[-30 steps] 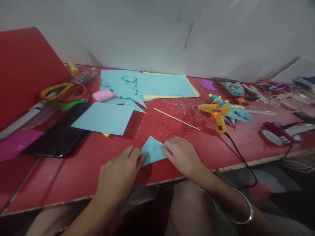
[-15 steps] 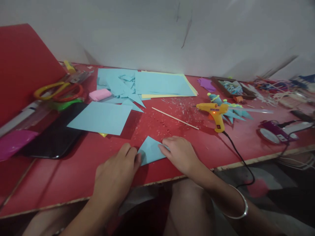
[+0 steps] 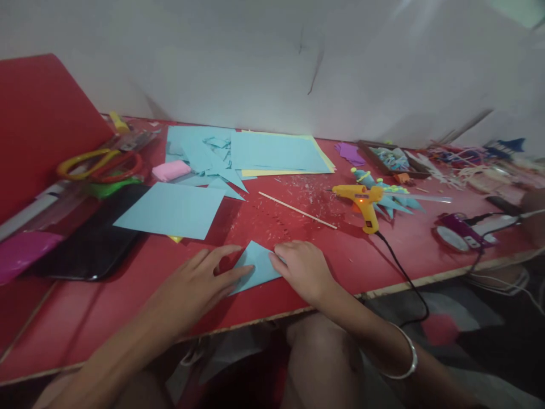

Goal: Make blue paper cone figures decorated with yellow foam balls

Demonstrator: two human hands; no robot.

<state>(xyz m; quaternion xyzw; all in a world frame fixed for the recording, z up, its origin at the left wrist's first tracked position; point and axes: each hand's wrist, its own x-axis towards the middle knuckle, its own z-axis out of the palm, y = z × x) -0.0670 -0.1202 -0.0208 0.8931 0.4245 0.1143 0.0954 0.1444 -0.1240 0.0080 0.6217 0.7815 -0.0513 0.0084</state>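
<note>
A small folded blue paper lies at the front of the red table, its pointed corner facing away from me. My left hand is at its left side, fingers apart, with the thumb resting on the paper. On the right side, my right hand has its fingers together and pinches the paper's edge. A thin wooden stick lies just beyond the paper. Farther left, a flat blue sheet rests partly over a black phone-like object.
A yellow glue gun with a lit orange light and black cord sits right, near blue cone shapes. Scissors and a pink block lie left. Paper sheets and a tray are at the back.
My left hand has opened its fingers and its thumb has moved onto the folded paper. My right hand stays at the paper's right side. The view has shifted slightly.
</note>
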